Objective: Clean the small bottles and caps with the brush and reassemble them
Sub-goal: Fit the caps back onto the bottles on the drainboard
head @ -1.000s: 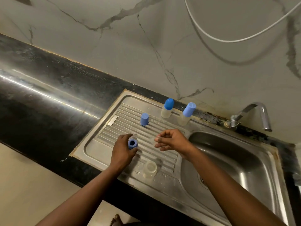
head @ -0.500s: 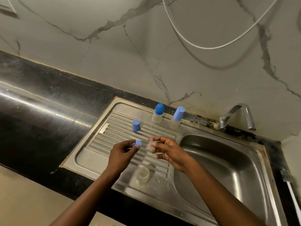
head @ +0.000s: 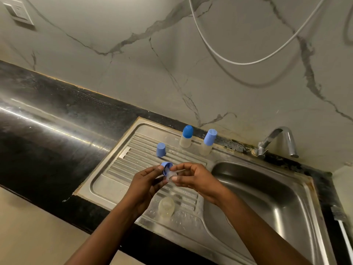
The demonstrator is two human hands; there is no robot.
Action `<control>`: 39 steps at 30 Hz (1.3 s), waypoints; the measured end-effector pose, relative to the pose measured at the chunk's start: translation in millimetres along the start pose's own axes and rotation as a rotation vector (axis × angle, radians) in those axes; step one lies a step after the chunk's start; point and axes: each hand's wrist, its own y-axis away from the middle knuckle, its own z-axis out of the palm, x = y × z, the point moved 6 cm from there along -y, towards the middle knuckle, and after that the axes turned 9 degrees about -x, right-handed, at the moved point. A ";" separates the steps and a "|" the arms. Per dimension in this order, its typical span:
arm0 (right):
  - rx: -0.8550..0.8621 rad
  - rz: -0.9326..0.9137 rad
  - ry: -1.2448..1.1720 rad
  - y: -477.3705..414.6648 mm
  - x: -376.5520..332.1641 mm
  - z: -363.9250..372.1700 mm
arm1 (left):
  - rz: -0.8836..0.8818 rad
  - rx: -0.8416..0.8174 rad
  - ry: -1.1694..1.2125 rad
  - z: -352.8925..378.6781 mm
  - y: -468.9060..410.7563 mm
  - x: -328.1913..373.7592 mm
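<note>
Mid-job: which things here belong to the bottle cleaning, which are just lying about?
Job: blue plastic cap in left hand, small clear piece in right hand, standing blue cap, uncapped clear bottle, two blue-capped bottles, white-handled brush.
Lying about: chrome tap, white cable, wall switch.

Two capped bottles (head: pixel 186 137) stand at the drainboard's (head: pixel 107 186) back, loose cap (head: pixel 161 149) beside, uncapped bottle (head: pixel 166 207) in front, held cap (head: pixel 166 165) and clear insert (head: pixel 170 176) above.
</note>
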 end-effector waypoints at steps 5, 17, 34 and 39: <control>0.108 -0.067 0.264 -1.6 -6.0 -6.0 | -0.057 -0.013 -0.005 2.3 2.0 -3.5; 0.269 -0.057 0.450 -3.1 -2.8 -16.1 | -0.179 -0.091 0.060 19.5 9.5 -11.8; 0.057 -0.041 0.263 7.1 -5.9 -8.8 | -0.054 0.028 -0.177 7.7 5.6 -10.2; 0.143 -0.095 0.496 6.7 -7.1 -7.2 | -0.024 0.067 -0.226 6.2 5.0 -6.1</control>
